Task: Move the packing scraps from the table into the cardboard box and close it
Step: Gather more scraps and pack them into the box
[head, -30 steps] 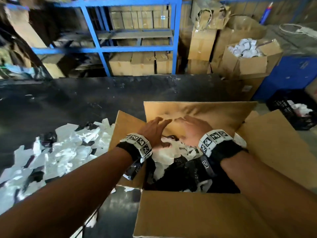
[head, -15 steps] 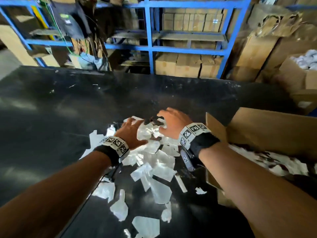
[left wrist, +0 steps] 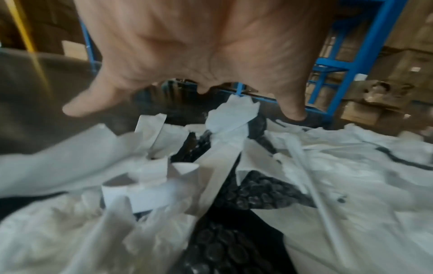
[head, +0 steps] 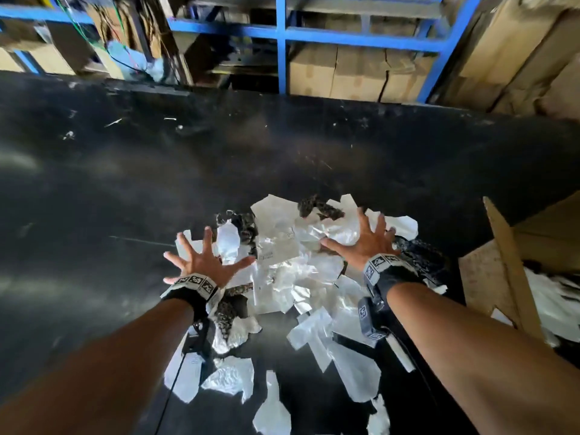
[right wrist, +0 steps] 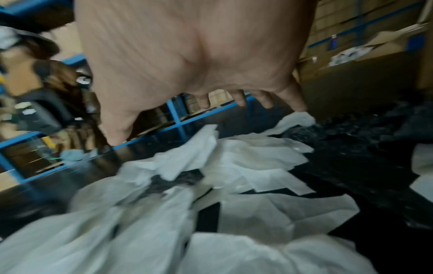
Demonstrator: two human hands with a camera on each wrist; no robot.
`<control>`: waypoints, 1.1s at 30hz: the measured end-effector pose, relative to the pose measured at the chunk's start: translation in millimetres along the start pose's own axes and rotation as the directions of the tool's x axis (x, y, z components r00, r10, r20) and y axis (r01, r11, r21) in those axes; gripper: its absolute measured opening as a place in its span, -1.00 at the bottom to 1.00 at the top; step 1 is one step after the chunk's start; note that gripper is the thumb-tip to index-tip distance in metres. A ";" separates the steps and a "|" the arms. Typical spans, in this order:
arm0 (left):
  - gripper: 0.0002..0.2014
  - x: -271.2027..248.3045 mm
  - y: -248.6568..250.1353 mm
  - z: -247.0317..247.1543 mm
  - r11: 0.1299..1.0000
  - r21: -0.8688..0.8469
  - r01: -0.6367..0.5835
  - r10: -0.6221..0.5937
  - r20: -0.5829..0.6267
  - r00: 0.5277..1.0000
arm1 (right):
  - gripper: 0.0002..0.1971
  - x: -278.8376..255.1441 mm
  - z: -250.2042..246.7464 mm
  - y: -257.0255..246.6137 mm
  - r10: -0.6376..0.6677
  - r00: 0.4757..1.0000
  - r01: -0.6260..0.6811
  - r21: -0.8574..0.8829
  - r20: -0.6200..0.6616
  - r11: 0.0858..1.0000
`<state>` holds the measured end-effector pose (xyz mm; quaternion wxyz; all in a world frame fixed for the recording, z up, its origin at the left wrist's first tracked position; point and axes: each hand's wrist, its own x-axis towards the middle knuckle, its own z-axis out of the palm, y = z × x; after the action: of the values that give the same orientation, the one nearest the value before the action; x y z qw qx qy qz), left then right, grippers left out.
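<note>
A pile of white paper and black bubble-wrap scraps [head: 282,262] lies on the black table [head: 157,171]. My left hand [head: 204,259] hovers with fingers spread wide over the pile's left edge, holding nothing. My right hand [head: 365,243] is also spread, its fingers over the white sheets at the pile's far right. The wrist views show each palm, left hand [left wrist: 199,55] and right hand [right wrist: 192,55], above the scraps [left wrist: 234,166] [right wrist: 234,166]. The open cardboard box [head: 508,271] stands at the right edge, with scraps inside.
More loose white scraps [head: 232,378] lie near the front edge between my forearms. Blue shelving [head: 282,42] with cartons stands behind the table. Stacked cardboard boxes [head: 518,58] fill the back right. The table's left half is bare black surface.
Both hands left the box, came over the pile on the table, and have now spread their fingers wide apart above it. The view has swung left, away from the box.
</note>
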<state>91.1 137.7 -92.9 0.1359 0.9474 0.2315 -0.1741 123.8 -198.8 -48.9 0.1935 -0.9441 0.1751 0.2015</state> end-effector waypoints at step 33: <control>0.69 6.9 90.5 22.7 0.735 0.164 -0.658 0.547 0.432 0.717 | 0.72 21.9 54.8 -41.3 -0.418 0.824 0.538 -0.297 0.382 0.789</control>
<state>134.7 55.3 -100.0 0.0767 0.9315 -0.1524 -0.3213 142.3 -144.8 -92.7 0.0698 -0.9350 -0.1473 0.3150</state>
